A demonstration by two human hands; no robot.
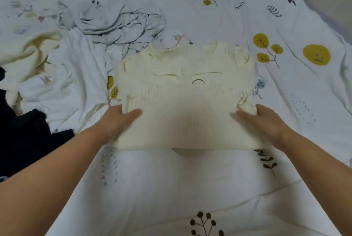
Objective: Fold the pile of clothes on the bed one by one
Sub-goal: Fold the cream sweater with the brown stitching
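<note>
White bedding printed with leaves, berries and small mushrooms covers the whole bed, soft and a little wrinkled; on it, straight ahead of us and in the middle, lies the cream sweater that we are folding. It is a ribbed knit, thick and pliant, with wavy edges at the far side; its long axis runs left to right, across our line of sight, and the near part is lifted a little from the bedding, held between our hands. Our left hand grips the near left corner, thumb on top of the knit and the fingers under it, hidden; our right hand grips the near right corner in the same way. Both hands are equally near to the sweater, one at each end, so we judge that the next fold goes forward, the near edge carried to the far edge, with the two hands moving together. At the far left waits the pile: a white cotton garment, a grey crumpled one, a pale cream one and a dark one at the left edge; all loose, not yet folded.
</note>
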